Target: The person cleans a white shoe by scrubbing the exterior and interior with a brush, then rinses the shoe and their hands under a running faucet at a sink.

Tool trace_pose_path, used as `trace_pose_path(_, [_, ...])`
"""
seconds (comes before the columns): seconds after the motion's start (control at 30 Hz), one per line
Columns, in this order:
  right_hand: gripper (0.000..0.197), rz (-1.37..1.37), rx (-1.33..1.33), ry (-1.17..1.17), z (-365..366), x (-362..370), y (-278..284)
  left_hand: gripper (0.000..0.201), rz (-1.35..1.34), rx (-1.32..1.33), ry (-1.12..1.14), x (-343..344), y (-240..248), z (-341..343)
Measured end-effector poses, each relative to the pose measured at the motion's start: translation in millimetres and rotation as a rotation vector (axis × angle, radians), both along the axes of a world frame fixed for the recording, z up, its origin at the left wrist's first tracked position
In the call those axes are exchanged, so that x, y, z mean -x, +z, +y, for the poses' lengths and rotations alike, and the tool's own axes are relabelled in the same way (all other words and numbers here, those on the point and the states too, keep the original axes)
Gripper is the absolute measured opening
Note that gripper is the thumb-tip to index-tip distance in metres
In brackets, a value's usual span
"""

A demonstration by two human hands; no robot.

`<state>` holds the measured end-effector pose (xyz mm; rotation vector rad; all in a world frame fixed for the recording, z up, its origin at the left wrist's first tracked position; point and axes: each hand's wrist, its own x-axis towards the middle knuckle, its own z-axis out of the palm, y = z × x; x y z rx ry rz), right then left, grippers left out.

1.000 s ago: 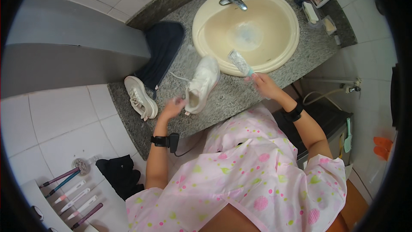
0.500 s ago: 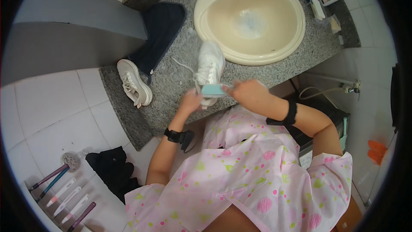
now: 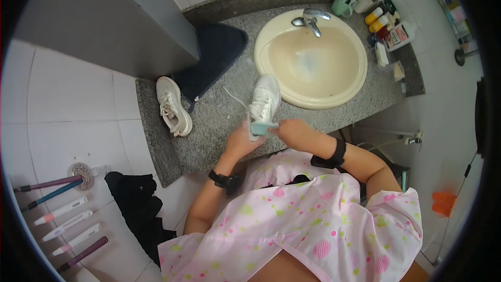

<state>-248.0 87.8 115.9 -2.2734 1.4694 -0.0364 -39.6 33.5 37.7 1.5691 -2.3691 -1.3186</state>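
Note:
A white lace-up sneaker (image 3: pixel 265 99) lies on the granite counter with its toe pointing at the sink and its heel toward me. Around the heel side, my left hand (image 3: pixel 242 140) is closed and steadies it. My right hand (image 3: pixel 298 133) grips a pale teal scrub brush (image 3: pixel 262 128), which is against the shoe's opening and heel; its bristles are hidden. One loose white lace (image 3: pixel 233 96) trails to the left of the shoe. Its mate, another white sneaker (image 3: pixel 174 107), rests at the counter's left end, apart from both hands.
Beyond the shoe is a cream oval sink (image 3: pixel 269 89) with a chrome faucet (image 3: pixel 313 20). A dark cloth (image 3: pixel 222 55) lies at the back left beside a grey partition (image 3: pixel 120 21). Bottles (image 3: pixel 399 36) and a green cup (image 3: pixel 342 5) crowd the far right corner.
My view has tilted up, bringing more of the back wall in. The brush stays at the shoe's heel end, now tilted slightly, and both hands keep their grip.

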Motion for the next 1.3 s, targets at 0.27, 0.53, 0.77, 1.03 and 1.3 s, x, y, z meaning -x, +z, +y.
trace_pose_path(0.27, [0.033,0.022,-0.165,-0.154,14.3,39.9,27.6,0.070,0.224,0.146,-0.036,-27.0,-27.9,-1.8])
trace_pose_path(0.53, [0.037,-0.264,-0.139,-0.142,19.1,22.5,40.2,0.092,0.182,0.087,-0.071,-35.8,-17.2,-1.5])
trace_pose_path(0.77, [0.024,0.178,0.053,0.042,-3.0,-7.1,4.3,0.098,0.103,0.045,0.061,-15.9,-22.5,17.7])
trace_pose_path(1.03, [0.013,-0.387,0.293,-0.168,-12.4,-25.9,32.1,0.083,0.060,0.206,0.123,-22.4,-9.9,29.8])
trace_pose_path(1.3, [0.040,-1.006,-0.129,-0.438,-23.9,-66.7,-30.8,0.081,0.095,0.262,0.175,-26.2,-19.1,40.9])
